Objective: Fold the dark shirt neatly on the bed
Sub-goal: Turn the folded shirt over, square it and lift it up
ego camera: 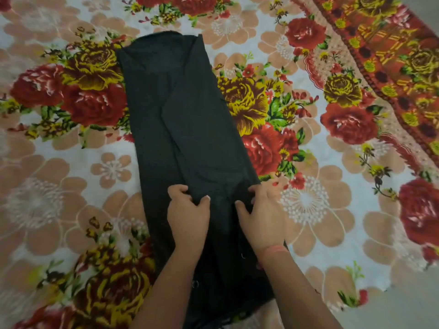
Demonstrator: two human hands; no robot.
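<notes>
The dark shirt (185, 119) lies on the bed as a long narrow strip, its sides folded inward, running from my body to the far end near the top of the view. My left hand (187, 212) pinches a fold of the cloth on the left of the strip's near part. My right hand (261, 214) grips the cloth at the strip's right edge, level with the left hand. A reddish band circles my right wrist. A small button shows on the shirt below my left forearm.
The bed is covered by a floral blanket (320, 143) with red and yellow roses. A patterned orange-red border (389, 58) runs diagonally at the upper right. The blanket's edge and a pale floor (403, 312) show at the lower right.
</notes>
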